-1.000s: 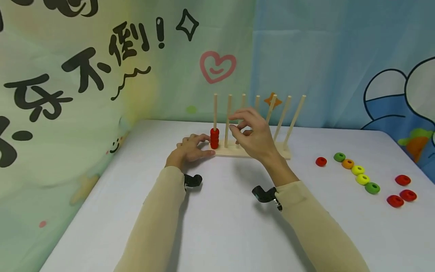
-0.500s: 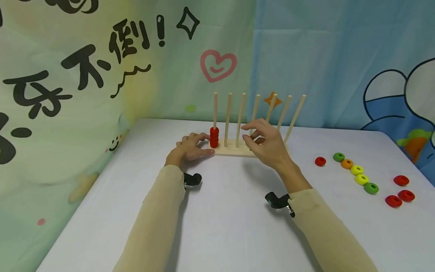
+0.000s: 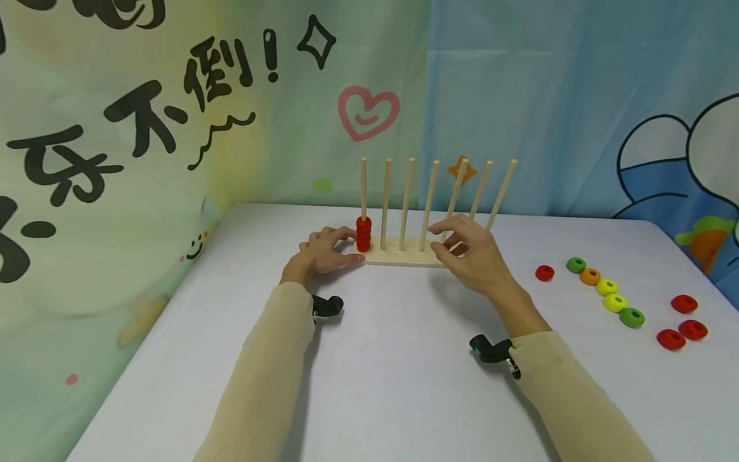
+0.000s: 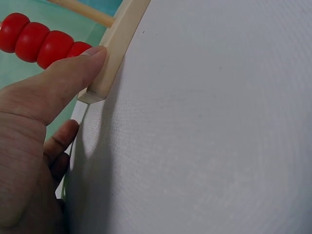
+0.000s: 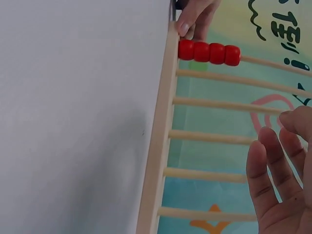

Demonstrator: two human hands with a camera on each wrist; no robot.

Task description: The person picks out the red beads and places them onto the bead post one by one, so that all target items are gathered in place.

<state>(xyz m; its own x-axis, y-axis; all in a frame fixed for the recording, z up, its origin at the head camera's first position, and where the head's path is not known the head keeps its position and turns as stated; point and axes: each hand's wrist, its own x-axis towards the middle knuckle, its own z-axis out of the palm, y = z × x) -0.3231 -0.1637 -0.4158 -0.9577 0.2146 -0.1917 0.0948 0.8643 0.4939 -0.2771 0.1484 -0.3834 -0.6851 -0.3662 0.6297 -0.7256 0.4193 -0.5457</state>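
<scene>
A wooden peg stand [image 3: 404, 256] with several upright pegs stands on the white table. Red beads [image 3: 363, 235] are stacked on its leftmost peg. My left hand [image 3: 329, 251] holds the stand's left end, its thumb against the front edge of the base. In the left wrist view, the thumb [image 4: 78, 70] lies on the wood beside the beads. My right hand [image 3: 470, 253] is over the right part of the stand, in front of its right-hand pegs, with fingers loosely bent and nothing between them. It hides the base's right end.
To the right lie loose beads: a red bead [image 3: 544, 273], a row of green, orange and yellow beads [image 3: 607, 287], and a group of red beads [image 3: 693, 330]. A printed cloth backdrop [image 3: 496, 77] hangs behind the table.
My right hand has moved rightward and slightly down along the stand, uncovering the middle pegs. My left hand and the beads have stayed in place.
</scene>
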